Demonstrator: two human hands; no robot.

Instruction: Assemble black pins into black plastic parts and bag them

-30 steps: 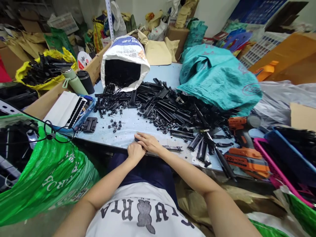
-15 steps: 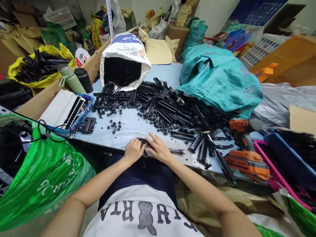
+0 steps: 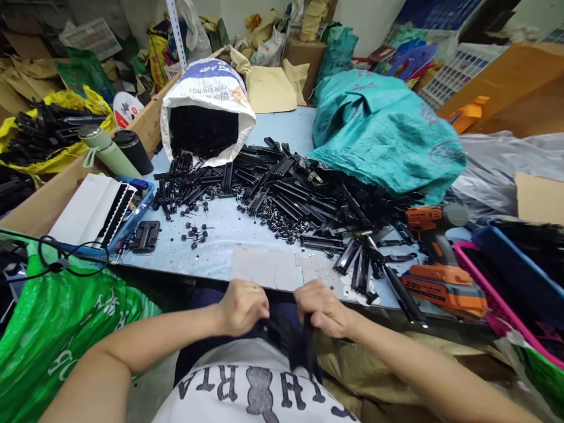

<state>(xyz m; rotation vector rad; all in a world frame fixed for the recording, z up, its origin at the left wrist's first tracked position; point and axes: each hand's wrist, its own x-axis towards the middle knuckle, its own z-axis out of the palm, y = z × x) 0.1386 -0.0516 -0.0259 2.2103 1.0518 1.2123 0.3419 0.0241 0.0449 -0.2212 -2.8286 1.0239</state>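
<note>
Below the near edge of the blue surface (image 3: 247, 235), the left hand (image 3: 241, 306) and right hand (image 3: 324, 306) each clench an end of a black plastic part (image 3: 288, 341) over the lap; an orange drill (image 3: 434, 258) lies far right.

Both hands (image 3: 241, 305) (image 3: 324, 306) and black strip (image 3: 288, 335) now off the table (image 3: 264, 264), above the lap

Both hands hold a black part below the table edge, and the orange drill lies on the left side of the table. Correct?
Not quite. In the head view the orange drill lies on the right side of the table, not the left. The rest holds: the left hand and right hand hold a black part below the table edge.
</note>
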